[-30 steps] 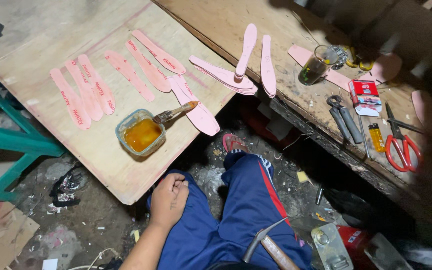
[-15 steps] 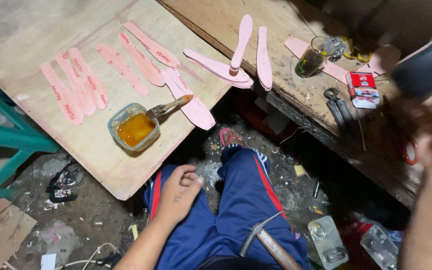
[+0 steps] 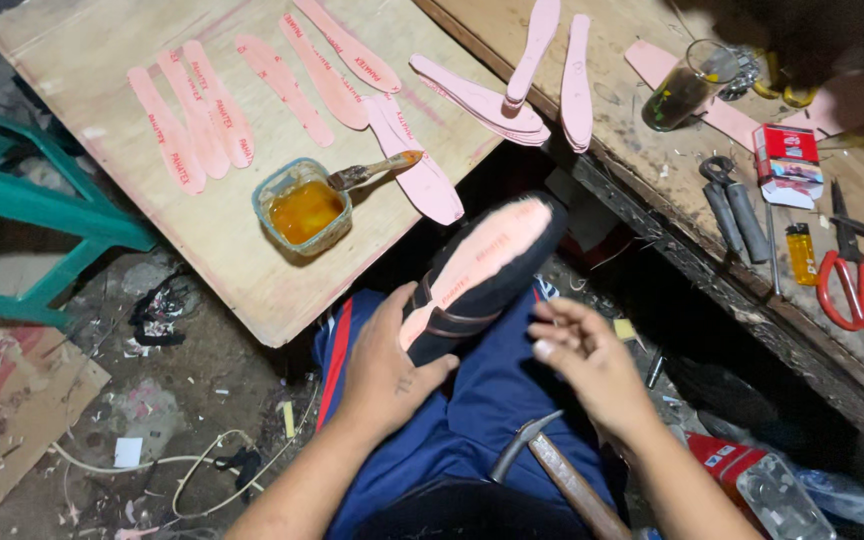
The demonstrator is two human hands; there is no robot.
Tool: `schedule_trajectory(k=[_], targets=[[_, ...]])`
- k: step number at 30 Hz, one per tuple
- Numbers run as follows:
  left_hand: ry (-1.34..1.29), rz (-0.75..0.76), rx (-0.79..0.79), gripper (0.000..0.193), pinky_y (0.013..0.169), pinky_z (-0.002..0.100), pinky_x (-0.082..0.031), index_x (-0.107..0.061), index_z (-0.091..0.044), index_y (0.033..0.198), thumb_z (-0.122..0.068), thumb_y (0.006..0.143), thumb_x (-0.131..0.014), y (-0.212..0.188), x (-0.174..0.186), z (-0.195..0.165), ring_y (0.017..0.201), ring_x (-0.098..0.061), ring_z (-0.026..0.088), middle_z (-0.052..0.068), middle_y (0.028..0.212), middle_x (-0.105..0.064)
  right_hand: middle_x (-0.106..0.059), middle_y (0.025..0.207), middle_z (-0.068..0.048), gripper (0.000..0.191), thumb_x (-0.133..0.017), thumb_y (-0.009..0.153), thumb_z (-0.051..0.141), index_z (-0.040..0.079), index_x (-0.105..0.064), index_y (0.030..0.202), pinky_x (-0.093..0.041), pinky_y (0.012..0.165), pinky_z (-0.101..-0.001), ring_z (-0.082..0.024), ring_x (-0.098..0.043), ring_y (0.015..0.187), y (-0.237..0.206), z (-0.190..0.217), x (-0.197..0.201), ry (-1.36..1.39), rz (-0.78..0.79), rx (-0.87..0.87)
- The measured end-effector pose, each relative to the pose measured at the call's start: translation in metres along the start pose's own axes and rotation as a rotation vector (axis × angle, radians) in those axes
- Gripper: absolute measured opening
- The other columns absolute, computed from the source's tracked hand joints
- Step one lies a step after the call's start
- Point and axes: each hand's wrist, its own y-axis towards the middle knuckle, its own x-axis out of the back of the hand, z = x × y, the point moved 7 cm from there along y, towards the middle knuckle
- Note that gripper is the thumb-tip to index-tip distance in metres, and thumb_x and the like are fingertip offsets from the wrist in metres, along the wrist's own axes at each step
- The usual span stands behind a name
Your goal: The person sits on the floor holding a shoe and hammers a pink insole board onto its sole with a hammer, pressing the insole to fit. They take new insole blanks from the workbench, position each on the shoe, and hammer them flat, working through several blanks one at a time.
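**On the lap: a black shoe form with a pink insole facing up**

Over the person's blue trousers (image 3: 492, 400), seen from the head camera, a black shoe form (image 3: 487, 275) rests sole-up across the knees, its toe pointing away toward the gap between the two work surfaces. A pink insole (image 3: 482, 255) lies along its bottom, held by a dark band (image 3: 452, 322) strapped round the heel end, which seems to be why it stays flat against the curve. The left hand (image 3: 387, 365) grips the heel end from the side, thumb laid over it and fingers wrapped beneath, steadying the form on the thigh. The right hand (image 3: 582, 360) hovers just beside the form, empty, fingers loosely curled together and not touching it.

The insole looks pale salmon, narrow at the waist and rounded at the toe, with printed lettering along it; the form beneath is matte black and bulky.

Ahead on the left, a plywood board (image 3: 252, 280) carries rows of matching pink insoles (image 3: 202, 125) laid out singly, probably so each can be reached or dried apart. Near the board's front edge sits a glass tub of amber glue (image 3: 304, 208) with a brush (image 3: 372, 172) propped on its rim, close at hand. On the wooden bench (image 3: 652, 190) to the right lie a glass of dark liquid (image 3: 687, 85), pliers (image 3: 732, 205), a yellow lighter (image 3: 802, 252) and red-handled scissors (image 3: 857, 285). A hammer (image 3: 552, 465) leans against the lap.
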Motion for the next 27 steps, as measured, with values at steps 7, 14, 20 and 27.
schedule_trajectory(k=[7, 14, 20, 27], targets=[[0.503, 0.009, -0.502, 0.080, 0.094, 0.047, -0.044, -0.055, -0.003, 0.134, -0.010, 0.059, -0.082, -0.017, 0.021, -0.009, 0.109, -0.061, 0.036, 0.017, 0.121, -0.066, -0.059, 0.141, -0.018, 0.065, -0.077, 0.085, 0.021, 0.003, -0.054, 0.143, -0.048, 0.104, -0.0372, -0.027, -0.059, 0.127, 0.019, 0.033, 0.007, -0.638, -0.061, 0.175], [0.091, -0.112, -0.470, 0.048, 0.096, 0.042, -0.050, -0.062, 0.000, 0.124, -0.017, 0.082, -0.080, -0.027, 0.054, 0.010, 0.111, -0.063, 0.038, 0.021, 0.120, -0.064, -0.050, 0.149, -0.020, 0.085, -0.083, 0.072, 0.033, 0.003, -0.049, 0.144, -0.041, 0.109, -0.0399, -0.035, -0.051, 0.136, 0.022, 0.021, -0.044, -0.844, 0.145, 0.223], [0.049, -0.689, -0.139, 0.018, 0.080, 0.032, -0.055, -0.069, 0.002, 0.108, -0.011, 0.096, -0.066, 0.020, 0.151, 0.094, 0.087, -0.069, 0.021, 0.014, 0.099, -0.070, -0.048, 0.148, -0.024, 0.087, -0.083, 0.074, 0.033, 0.001, -0.045, 0.145, -0.036, 0.112, -0.0443, -0.042, -0.044, 0.140, 0.018, 0.024, -0.059, -0.978, 0.149, 0.332], [0.159, -0.745, -0.113, 0.017, 0.075, 0.032, -0.056, -0.072, 0.001, 0.103, -0.013, 0.093, -0.068, 0.110, 0.208, 0.122, 0.078, -0.071, 0.021, 0.014, 0.091, -0.071, -0.050, 0.145, -0.021, 0.085, -0.082, 0.072, 0.031, 0.001, -0.045, 0.142, -0.040, 0.109, -0.0427, -0.039, -0.048, 0.136, 0.023, 0.030, -0.074, -0.974, 0.139, 0.286]])
